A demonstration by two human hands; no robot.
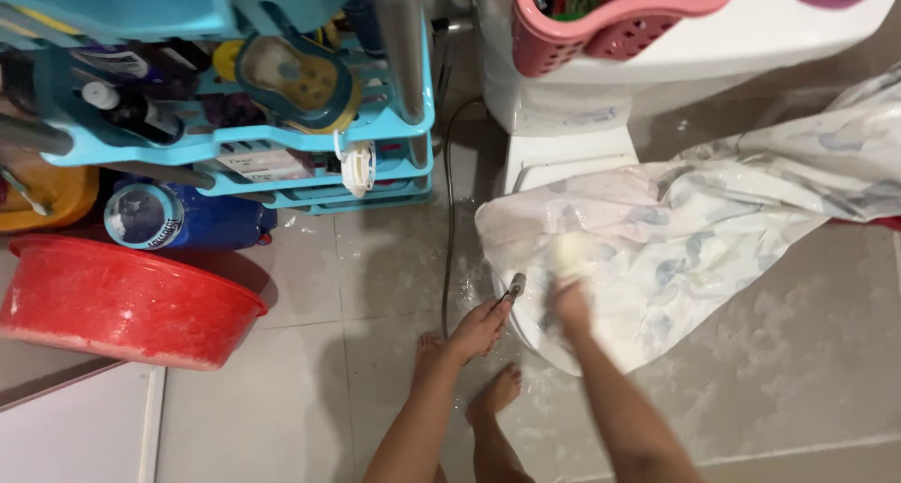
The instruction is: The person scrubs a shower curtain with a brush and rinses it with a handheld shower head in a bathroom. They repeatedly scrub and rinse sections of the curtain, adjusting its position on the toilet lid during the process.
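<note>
Forearms and bare feet (469, 394), nearest item, on wet grey floor tiles (310, 286).
Left hand (481, 325): closed around a metal spray nozzle (515, 286) with hose, aimed at the cloth edge.
Right hand (568, 305): blurred, gripping a pale scrubbing pad (569, 254) pressed on the cloth.
White patterned cloth (694, 239): draped over the toilet (582, 117).
Step, as judged: scrubbing while rinsing. Next move calls for shifting to an unscrubbed patch.
Red basin (122, 300), turquoise rack (282, 136): left.

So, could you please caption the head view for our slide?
Left hand holds a spray nozzle; right hand, blurred, rubs a patterned cloth.
</note>
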